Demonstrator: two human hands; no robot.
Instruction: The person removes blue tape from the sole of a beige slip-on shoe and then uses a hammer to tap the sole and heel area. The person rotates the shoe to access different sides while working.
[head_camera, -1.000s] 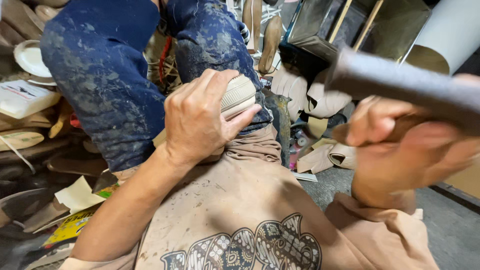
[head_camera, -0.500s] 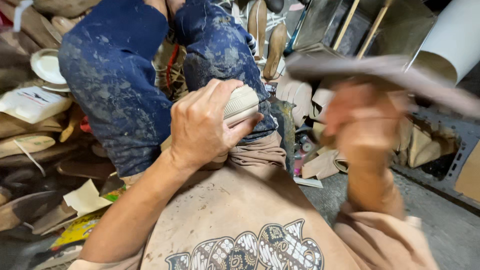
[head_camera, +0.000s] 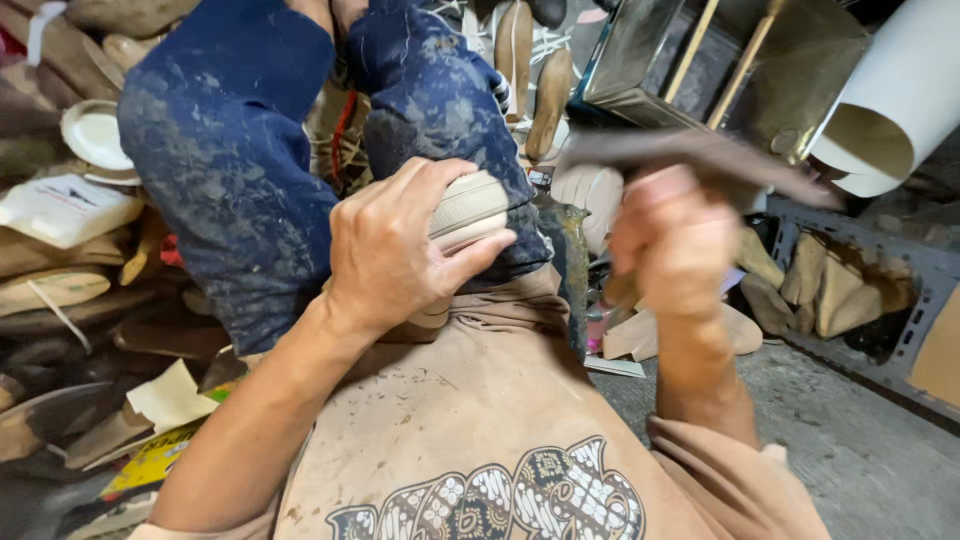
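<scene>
A person holds a shoe on the lap and lifts a hammer.

Nearest is the tan shirt (head_camera: 470, 420) with a dark pattern. Just past it, the left hand (head_camera: 395, 250) wraps tight around a pale shoe (head_camera: 468, 210), which rests in the middle on the blue jeans (head_camera: 230, 170). To the right, the right hand (head_camera: 675, 240) is closed in a fist on the hammer (head_camera: 700, 155), held up in the air and blurry. On the far left lie flat shoe soles (head_camera: 50, 290). On the far right is a big white paper roll (head_camera: 890, 110).
</scene>
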